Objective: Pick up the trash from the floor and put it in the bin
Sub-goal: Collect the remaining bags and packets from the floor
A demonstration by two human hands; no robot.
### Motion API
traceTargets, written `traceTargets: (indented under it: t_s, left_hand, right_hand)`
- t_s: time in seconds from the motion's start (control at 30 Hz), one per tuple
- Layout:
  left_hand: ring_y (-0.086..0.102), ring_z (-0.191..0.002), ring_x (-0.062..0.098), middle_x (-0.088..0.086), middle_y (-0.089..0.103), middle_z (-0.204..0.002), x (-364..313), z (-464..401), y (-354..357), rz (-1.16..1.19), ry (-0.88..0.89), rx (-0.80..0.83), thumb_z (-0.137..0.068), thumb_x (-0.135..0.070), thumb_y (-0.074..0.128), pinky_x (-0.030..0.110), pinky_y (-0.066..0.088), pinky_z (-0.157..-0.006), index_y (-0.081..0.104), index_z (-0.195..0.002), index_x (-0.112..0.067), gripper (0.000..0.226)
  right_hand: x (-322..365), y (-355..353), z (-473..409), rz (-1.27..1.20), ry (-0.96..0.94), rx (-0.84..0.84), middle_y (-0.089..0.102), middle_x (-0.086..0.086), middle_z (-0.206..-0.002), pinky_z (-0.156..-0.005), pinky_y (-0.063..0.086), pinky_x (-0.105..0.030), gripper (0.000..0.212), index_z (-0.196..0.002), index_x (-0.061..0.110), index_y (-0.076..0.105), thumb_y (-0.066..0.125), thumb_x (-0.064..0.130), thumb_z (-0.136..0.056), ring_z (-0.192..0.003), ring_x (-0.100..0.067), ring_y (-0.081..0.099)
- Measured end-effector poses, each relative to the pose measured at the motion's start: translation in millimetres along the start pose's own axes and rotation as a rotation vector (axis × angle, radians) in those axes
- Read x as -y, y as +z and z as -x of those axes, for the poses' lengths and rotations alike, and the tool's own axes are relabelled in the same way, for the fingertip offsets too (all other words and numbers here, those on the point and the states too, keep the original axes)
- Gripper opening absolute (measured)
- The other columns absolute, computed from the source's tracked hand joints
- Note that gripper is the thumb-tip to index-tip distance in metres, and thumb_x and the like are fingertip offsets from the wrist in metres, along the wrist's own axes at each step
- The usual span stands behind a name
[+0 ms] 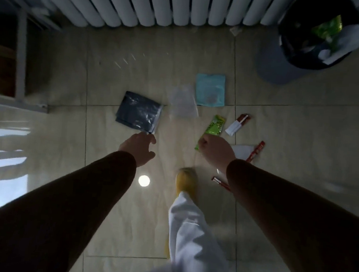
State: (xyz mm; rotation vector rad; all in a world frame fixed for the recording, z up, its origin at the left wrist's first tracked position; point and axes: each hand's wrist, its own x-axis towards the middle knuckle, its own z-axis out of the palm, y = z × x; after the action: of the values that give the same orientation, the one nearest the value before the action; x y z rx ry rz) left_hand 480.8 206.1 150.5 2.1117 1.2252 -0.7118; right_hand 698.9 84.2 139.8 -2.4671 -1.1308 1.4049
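Green wrapper on floor, right hand clenched at its near end, likely pinching it; thin, crinkly, light. Left hand open, empty, fingertips just beside dark plastic bag: limp, slippery, pinch a corner. Bin far right.

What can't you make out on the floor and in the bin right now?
Head view only:
- Right hand covers the green wrapper's near end; grip unclear.
- White paper and red stick partly behind that hand.
- Bin cut off by the frame edge, contents blurred.
- Clear bag blurred.
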Motion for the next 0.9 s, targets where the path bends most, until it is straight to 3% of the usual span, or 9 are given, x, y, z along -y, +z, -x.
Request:
traceTargets:
  t_s: [0.17, 0.4, 0.5, 0.6, 0.73, 0.9]
  left_hand:
    - [0.054, -0.123, 0.023, 0.001, 0.053, -0.139, 32.2, -68.1, -41.7, -0.045, 0.015, 0.013, -0.084, -0.028, 0.069, 0.037, 0.046, -0.099, 0.050, -0.134, -0.023, 0.054]
    - [0.043, -0.132, 0.029, 0.007, 0.042, -0.148, 86.0, -142.9, -60.2, -0.198, 0.067, 0.121, -0.081, -0.028, 0.069, 0.043, 0.044, -0.103, 0.032, -0.146, -0.022, 0.074]
    - [0.036, -0.137, 0.030, 0.009, 0.037, -0.150, 105.7, -178.7, -53.3, -0.294, 0.126, 0.118, -0.082, -0.028, 0.066, 0.041, 0.039, -0.108, 0.030, -0.146, -0.017, 0.075]
    - [0.046, -0.126, 0.030, 0.010, 0.044, -0.143, 122.6, -218.8, -39.1, -0.344, 0.185, 0.049, -0.082, -0.036, 0.067, 0.040, 0.044, -0.099, 0.037, -0.142, -0.015, 0.070]
    - [0.049, -0.120, 0.030, 0.011, 0.046, -0.137, 140.8, -280.0, -11.0, -0.451, 0.217, 0.040, -0.079, -0.030, 0.068, 0.041, 0.047, -0.091, 0.034, -0.141, -0.013, 0.073]
    - [0.046, -0.124, 0.030, 0.009, 0.043, -0.141, 159.8, -353.6, 30.8, -0.579, 0.262, 0.018, -0.064, -0.039, 0.081, 0.042, 0.045, -0.098, 0.031, -0.144, -0.012, 0.098]
  right_hand:
    - [35.9, -16.5, -65.9, -0.003, 0.015, -0.036, 0.071, -0.006, -0.119, -0.085, 0.048, -0.033, 0.030, -0.127, 0.015, 0.060, 0.059, 0.024, -0.098, -0.111, -0.026, 0.067]
    - [72.8, -5.6, -133.6, -0.059, 0.181, -0.058, 0.057, -0.015, -0.138, -0.104, 0.052, -0.046, 0.053, -0.143, 0.009, 0.047, 0.065, 0.029, -0.097, -0.125, -0.033, 0.061]
    - [76.5, 10.4, -168.2, -0.085, 0.271, -0.084, 0.050, -0.017, -0.140, -0.105, 0.052, -0.049, 0.060, -0.144, 0.006, 0.042, 0.068, 0.032, -0.096, -0.126, -0.035, 0.059]
    - [73.7, 31.2, -213.4, -0.075, 0.341, -0.120, 0.048, -0.017, -0.143, -0.106, 0.051, -0.048, 0.066, -0.147, 0.006, 0.039, 0.069, 0.034, -0.095, -0.130, -0.035, 0.057]
    - [64.1, 64.2, -281.1, -0.014, 0.374, -0.189, 0.044, -0.015, -0.146, -0.103, 0.052, -0.046, 0.071, -0.150, 0.009, 0.035, 0.069, 0.037, -0.095, -0.132, -0.035, 0.053]
    - [40.8, 106.7, -357.3, 0.134, 0.445, -0.260, 0.037, -0.013, -0.152, -0.103, 0.048, -0.044, 0.077, -0.153, 0.015, 0.031, 0.068, 0.042, -0.091, -0.130, -0.035, 0.049]
